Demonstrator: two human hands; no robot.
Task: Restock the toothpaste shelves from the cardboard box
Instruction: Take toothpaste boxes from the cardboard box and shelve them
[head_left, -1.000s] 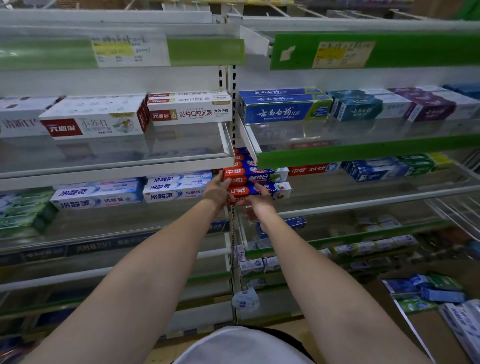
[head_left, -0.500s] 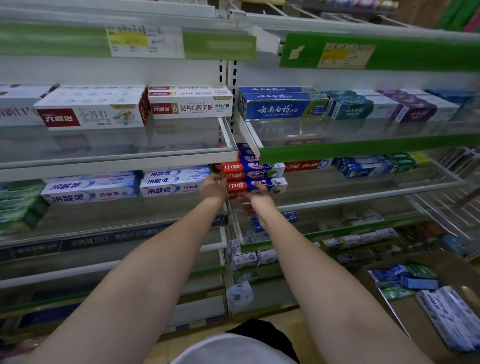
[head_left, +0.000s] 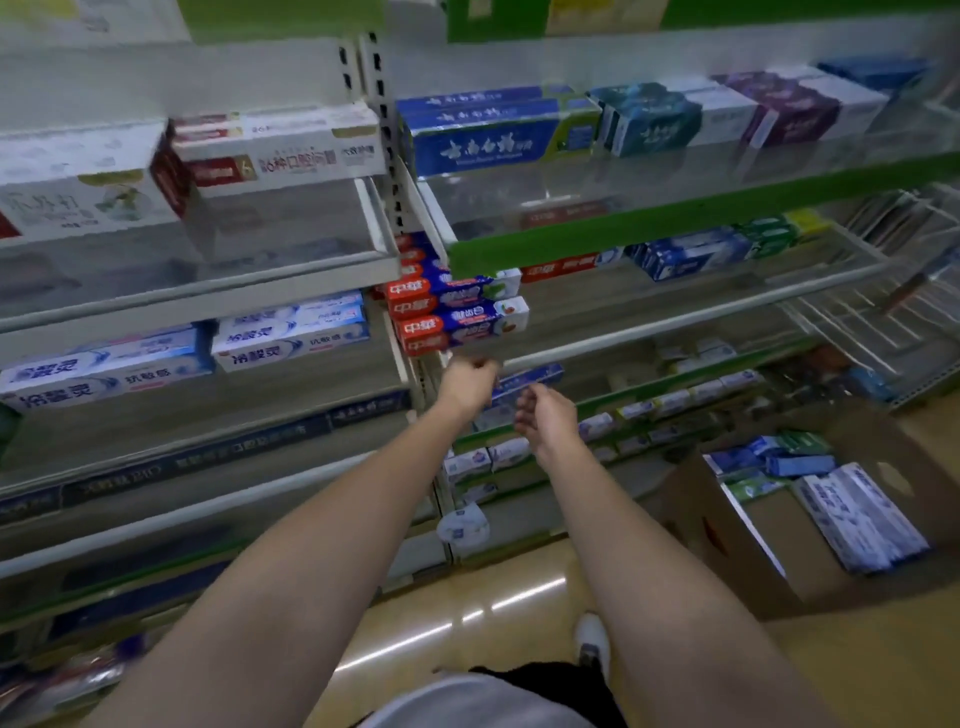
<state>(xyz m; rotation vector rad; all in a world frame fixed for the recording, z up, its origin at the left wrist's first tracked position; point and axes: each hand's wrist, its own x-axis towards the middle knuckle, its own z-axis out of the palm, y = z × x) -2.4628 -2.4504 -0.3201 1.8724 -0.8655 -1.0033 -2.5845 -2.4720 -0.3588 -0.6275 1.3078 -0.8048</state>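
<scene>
Your left hand (head_left: 467, 382) and right hand (head_left: 545, 415) hang loosely curled and empty at frame centre, just below the red-and-blue toothpaste stack (head_left: 457, 312); the cardboard box (head_left: 737, 540) sits lower right

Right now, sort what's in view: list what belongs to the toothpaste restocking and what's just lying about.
Part of the job:
- brown cardboard box holding toothpaste cartons
- red-and-blue toothpaste cartons stacked on the shelf
- left hand, right hand, both holding nothing

Just there:
- white round tag on a lower shelf
- white shoe
</scene>
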